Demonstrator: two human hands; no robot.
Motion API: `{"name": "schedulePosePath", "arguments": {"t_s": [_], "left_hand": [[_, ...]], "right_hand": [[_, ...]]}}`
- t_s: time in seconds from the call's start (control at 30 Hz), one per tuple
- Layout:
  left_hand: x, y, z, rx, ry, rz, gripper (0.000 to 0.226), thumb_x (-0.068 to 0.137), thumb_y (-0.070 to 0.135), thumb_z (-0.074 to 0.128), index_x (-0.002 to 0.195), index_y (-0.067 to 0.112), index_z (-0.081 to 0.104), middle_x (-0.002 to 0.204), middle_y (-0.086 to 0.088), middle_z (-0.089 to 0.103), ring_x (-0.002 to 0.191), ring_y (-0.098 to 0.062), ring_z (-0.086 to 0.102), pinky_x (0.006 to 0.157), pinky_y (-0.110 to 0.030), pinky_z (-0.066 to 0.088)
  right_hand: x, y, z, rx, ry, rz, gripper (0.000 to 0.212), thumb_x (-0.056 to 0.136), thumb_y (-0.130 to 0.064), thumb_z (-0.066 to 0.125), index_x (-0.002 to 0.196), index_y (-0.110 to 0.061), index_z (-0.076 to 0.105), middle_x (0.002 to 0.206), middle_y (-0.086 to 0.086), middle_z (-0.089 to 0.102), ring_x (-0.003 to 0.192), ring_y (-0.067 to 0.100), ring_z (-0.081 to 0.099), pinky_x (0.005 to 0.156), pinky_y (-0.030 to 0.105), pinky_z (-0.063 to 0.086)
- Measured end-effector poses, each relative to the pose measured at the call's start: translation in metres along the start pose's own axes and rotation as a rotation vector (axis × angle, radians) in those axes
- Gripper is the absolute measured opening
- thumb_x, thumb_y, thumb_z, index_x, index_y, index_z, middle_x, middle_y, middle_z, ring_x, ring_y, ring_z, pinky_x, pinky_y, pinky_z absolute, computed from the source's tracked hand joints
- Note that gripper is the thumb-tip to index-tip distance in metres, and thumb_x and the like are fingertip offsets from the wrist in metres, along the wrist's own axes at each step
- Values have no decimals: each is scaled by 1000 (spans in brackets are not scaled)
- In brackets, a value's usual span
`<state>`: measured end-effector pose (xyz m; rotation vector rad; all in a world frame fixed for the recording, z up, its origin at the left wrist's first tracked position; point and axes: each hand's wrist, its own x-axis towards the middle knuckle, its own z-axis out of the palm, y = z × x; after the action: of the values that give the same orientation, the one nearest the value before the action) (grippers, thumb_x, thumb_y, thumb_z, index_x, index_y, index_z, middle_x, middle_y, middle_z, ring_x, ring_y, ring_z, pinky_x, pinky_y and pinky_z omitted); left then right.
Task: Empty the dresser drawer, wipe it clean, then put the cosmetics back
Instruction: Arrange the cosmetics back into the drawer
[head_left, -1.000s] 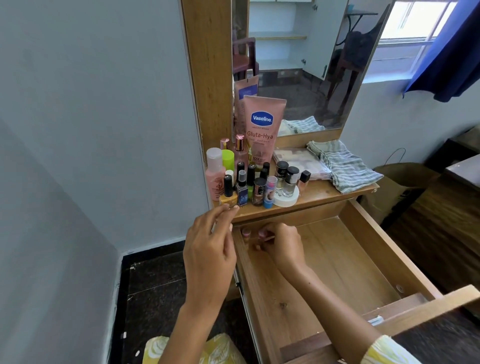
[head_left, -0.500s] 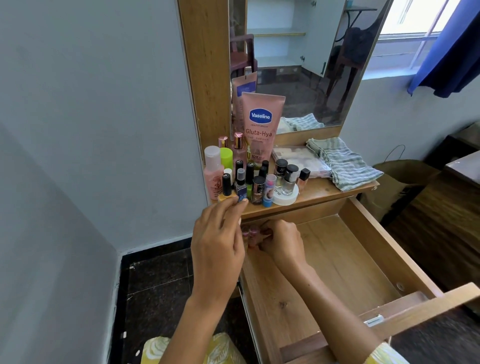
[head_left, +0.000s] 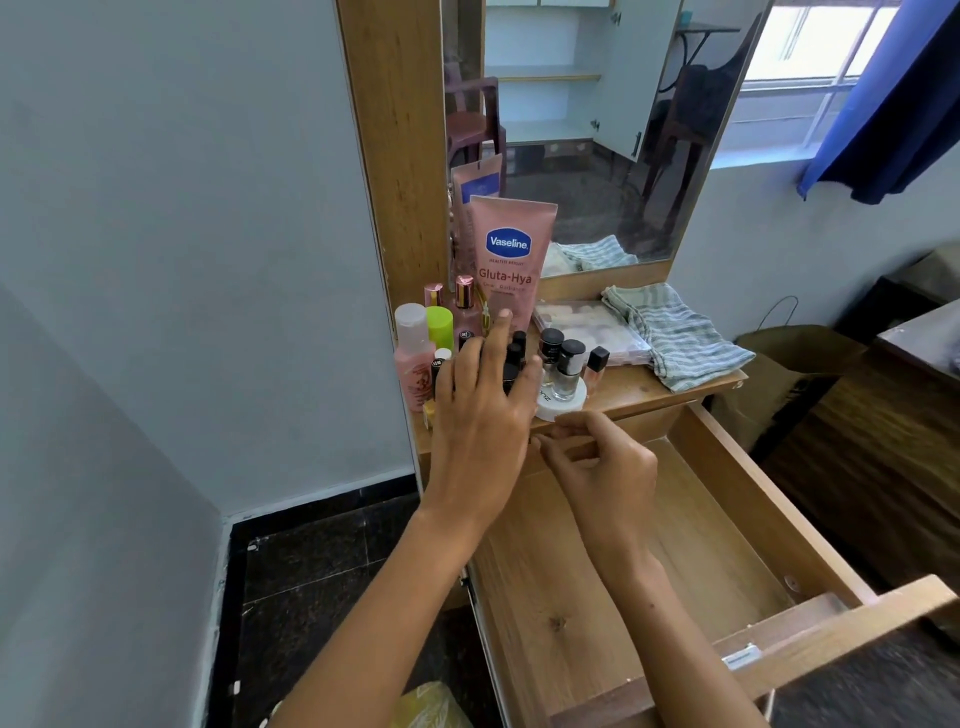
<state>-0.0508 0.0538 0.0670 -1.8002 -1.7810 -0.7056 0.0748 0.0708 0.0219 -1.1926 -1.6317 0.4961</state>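
- Drawer (head_left: 613, 587) stands pulled out below the dresser top (head_left: 649, 387), its bare wood floor showing; the cosmetics (head_left: 561, 358) crowd the top's left end.
- Your left hand (head_left: 480, 410) spreads flat-fingered over those bottles, gripping nothing.
- Your right hand (head_left: 597, 462) curls at the drawer's back corner; whether it pinches anything, I cannot tell.
- Pick one bottle at a time, upright, so neighbours don't topple.
- Striped cloth (head_left: 675, 338) lies to the right.

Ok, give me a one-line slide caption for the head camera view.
Left hand reaches over the cosmetics on the dresser top while the right hand hovers at the back of the open drawer.
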Motion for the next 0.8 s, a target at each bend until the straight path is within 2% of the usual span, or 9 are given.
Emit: {"name": "schedulePosePath", "arguments": {"t_s": [0.1, 0.13, 0.2, 0.3, 0.4, 0.47, 0.53, 0.7, 0.8], "left_hand": [[-7, 1, -5, -66, 90, 83, 22, 83, 16, 70, 105, 13, 67, 114, -7, 63, 109, -23, 47, 87, -33, 33], [-10, 3, -7, -85, 111, 113, 17, 85, 17, 67, 102, 13, 68, 104, -4, 66, 103, -20, 48, 84, -31, 33], [-17, 7, -11, -141, 132, 127, 13, 90, 21, 62, 98, 13, 68, 95, 1, 67, 96, -17, 51, 82, -29, 33], [-31, 10, -13, -230, 101, 68, 21, 89, 19, 64, 109, 14, 66, 100, 3, 67, 97, -15, 55, 85, -29, 34], [-55, 9, -14, -271, 13, -3, 36, 87, 15, 63, 123, 13, 60, 106, 3, 66, 100, -14, 58, 85, -28, 39], [-71, 8, -16, -283, -67, -42, 32, 86, 18, 60, 118, 15, 64, 109, 3, 67, 101, -12, 60, 84, -27, 42], [-83, 6, -16, -271, -153, -69, 29, 84, 25, 59, 110, 17, 68, 112, 3, 67, 103, -12, 61, 87, -28, 44], [-100, -1, -9, -200, -239, -107, 32, 90, 33, 49, 113, 16, 66, 120, 0, 63, 111, -12, 59, 97, -31, 34], [-105, -5, -6, -179, -263, -119, 35, 83, 29, 61, 115, 15, 64, 122, -1, 62, 115, -13, 57, 98, -35, 33]], "right_hand": [[3, 0, 1, -13, 14, -50, 38, 70, -20, 84, 104, -19, 67, 89, -9, 65, 68, 5, 63, 64, 32, 56], [4, -1, 2, -9, 15, -68, 38, 70, -19, 83, 105, -19, 68, 91, -8, 63, 67, 5, 62, 63, 31, 56], [3, -3, 2, 0, 18, -123, 26, 74, -13, 80, 97, -17, 70, 90, -7, 61, 64, 5, 59, 59, 33, 54], [3, -2, -1, -26, -14, -176, 12, 77, -12, 76, 87, -16, 70, 82, -9, 59, 64, 6, 57, 55, 35, 50], [5, 5, -7, -15, -103, -126, 11, 75, -27, 77, 80, -19, 70, 75, -11, 60, 62, 7, 60, 54, 35, 51], [6, 11, -9, -64, -173, -43, 15, 71, -35, 75, 72, -21, 68, 68, -10, 60, 60, 8, 59, 52, 34, 49], [7, 19, -7, -179, -238, 52, 16, 68, -35, 77, 68, -22, 67, 65, -10, 59, 61, 8, 56, 52, 29, 43], [7, 29, 5, -291, -348, 275, 17, 68, -19, 82, 81, -18, 71, 78, -4, 67, 73, 14, 63, 62, 26, 45], [6, 29, 14, -265, -371, 290, 27, 68, -13, 83, 92, -15, 72, 85, -2, 68, 73, 11, 61, 67, 26, 49]]}}
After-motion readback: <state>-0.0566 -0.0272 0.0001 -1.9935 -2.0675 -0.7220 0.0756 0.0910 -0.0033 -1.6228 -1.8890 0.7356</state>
